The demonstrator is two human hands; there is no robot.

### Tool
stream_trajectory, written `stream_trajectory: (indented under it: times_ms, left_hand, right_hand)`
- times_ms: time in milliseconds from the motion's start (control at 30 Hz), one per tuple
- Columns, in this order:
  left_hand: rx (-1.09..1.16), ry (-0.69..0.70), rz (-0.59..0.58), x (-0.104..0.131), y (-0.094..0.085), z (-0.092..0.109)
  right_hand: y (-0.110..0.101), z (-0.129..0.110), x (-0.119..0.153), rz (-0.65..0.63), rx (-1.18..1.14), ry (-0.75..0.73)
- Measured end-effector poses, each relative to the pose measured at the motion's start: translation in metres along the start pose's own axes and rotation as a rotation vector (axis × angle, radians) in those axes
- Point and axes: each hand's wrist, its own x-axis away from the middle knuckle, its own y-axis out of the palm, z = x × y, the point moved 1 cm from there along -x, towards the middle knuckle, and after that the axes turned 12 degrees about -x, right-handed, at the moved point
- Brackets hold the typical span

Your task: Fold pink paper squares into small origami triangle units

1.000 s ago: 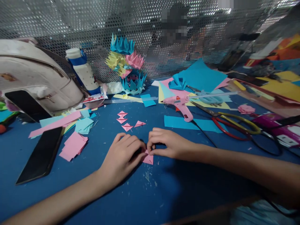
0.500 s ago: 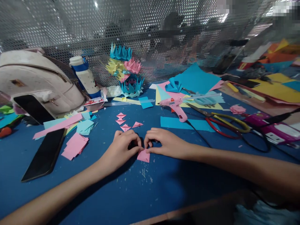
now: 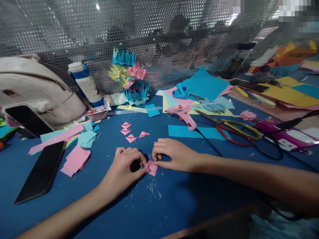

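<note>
Pinching the pink paper (image 3: 152, 169) by its left edge in the left hand (image 3: 126, 166), closed narrow; gripping its upper right edge, apparently, in the right hand (image 3: 175, 154). Holding it between both, low at the tabletop (image 3: 139, 209). Risking a skewed crease from uneven pressure. Just beyond, risking scattering the folded pink pieces (image 3: 131, 138) through careless reaching. Farther out, risking dragging the glue gun (image 3: 181, 109) through snagging its cord (image 3: 209, 142).
</note>
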Motion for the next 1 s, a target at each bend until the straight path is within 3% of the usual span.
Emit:
stream_trajectory:
  times_ms: [267, 533, 833, 1000]
  left_hand:
    - [-0.004, 0.058, 0.055, 0.004, -0.001, 0.002]
    - [-0.148, 0.328, 0.19, 0.009, 0.0, 0.003]
    - [-0.268, 0.412, 0.207, 0.012, 0.001, 0.002]
    - [-0.354, 0.457, 0.313, 0.014, 0.005, 0.005]
  right_hand:
    - [-0.004, 0.003, 0.005, -0.008, 0.072, -0.217]
    - [-0.005, 0.006, 0.008, -0.032, 0.345, -0.379]
    - [-0.011, 0.0, 0.004, -0.113, 0.492, -0.442]
    - [-0.011, 0.0, 0.004, -0.128, 0.502, -0.441]
